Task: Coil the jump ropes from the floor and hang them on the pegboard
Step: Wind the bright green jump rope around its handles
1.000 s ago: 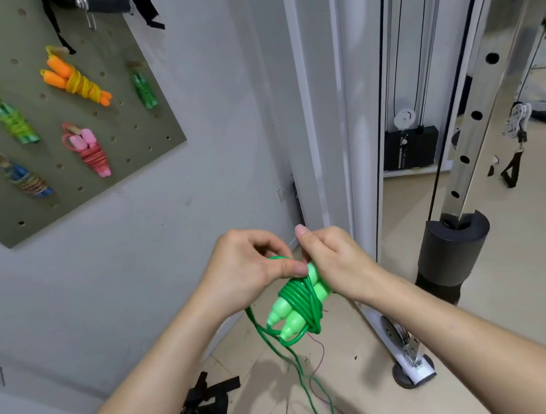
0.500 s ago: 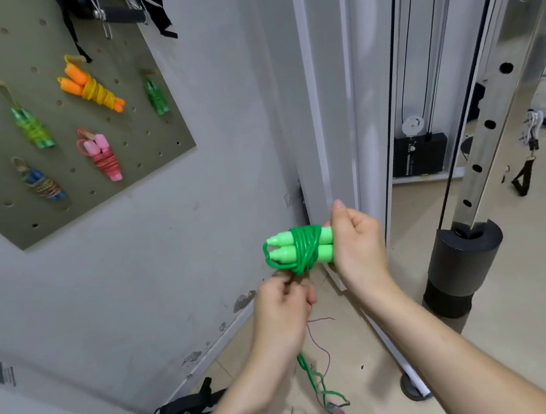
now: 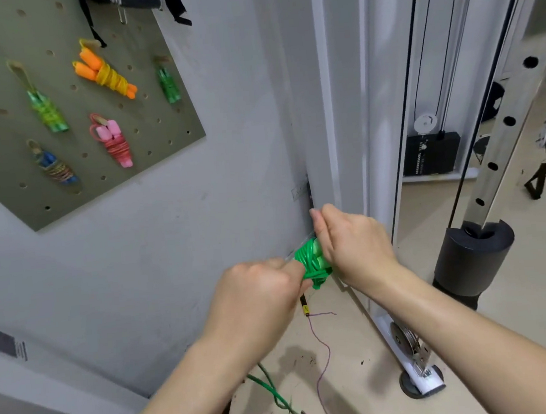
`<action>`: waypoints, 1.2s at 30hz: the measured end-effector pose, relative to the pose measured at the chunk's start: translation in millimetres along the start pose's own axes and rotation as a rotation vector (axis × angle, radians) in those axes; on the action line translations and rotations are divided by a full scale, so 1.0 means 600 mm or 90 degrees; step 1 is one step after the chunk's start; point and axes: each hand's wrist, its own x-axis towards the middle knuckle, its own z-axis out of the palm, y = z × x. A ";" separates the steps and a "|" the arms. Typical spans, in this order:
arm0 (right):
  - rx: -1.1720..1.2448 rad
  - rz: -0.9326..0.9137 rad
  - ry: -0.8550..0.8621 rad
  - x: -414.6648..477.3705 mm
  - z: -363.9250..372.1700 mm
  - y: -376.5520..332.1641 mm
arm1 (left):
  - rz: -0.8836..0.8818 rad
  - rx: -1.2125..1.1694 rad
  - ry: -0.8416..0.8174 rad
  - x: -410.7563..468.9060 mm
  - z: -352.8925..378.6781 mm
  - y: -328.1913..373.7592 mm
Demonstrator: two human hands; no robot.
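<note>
I hold a green jump rope (image 3: 312, 262) in front of me, its cord wound in several turns around its two light green handles. My right hand (image 3: 349, 243) grips the handles from the right. My left hand (image 3: 262, 292) pinches the cord right at the bundle's left side. The loose green cord (image 3: 273, 389) trails down to the floor under my left arm. The olive pegboard (image 3: 167, 130) hangs on the wall at the upper left, with several coiled ropes on it: orange (image 3: 104, 73), pink (image 3: 113, 141), blue, and two green ones.
A thin purple cord (image 3: 322, 356) with a black tip lies on the beige floor below my hands. A white cable machine frame (image 3: 373, 133) stands just right of my hands, its foot (image 3: 419, 381) on the floor. A black padded post base (image 3: 471, 256) stands further right.
My left hand rose from below the bundle to its left side, drawing the cord around it. My right hand turned the handles and now covers most of them. The view shifted right.
</note>
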 end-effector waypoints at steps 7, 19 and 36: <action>-0.001 -0.191 -0.104 -0.003 -0.038 -0.004 | 0.049 -0.110 -0.111 0.034 -0.023 -0.049; 0.492 -0.029 -0.339 0.002 -0.074 -0.002 | -0.143 -0.808 -0.292 0.045 -0.004 -0.070; 0.538 0.532 0.094 0.028 0.050 -0.036 | -0.287 -0.558 -0.113 -0.007 0.079 0.030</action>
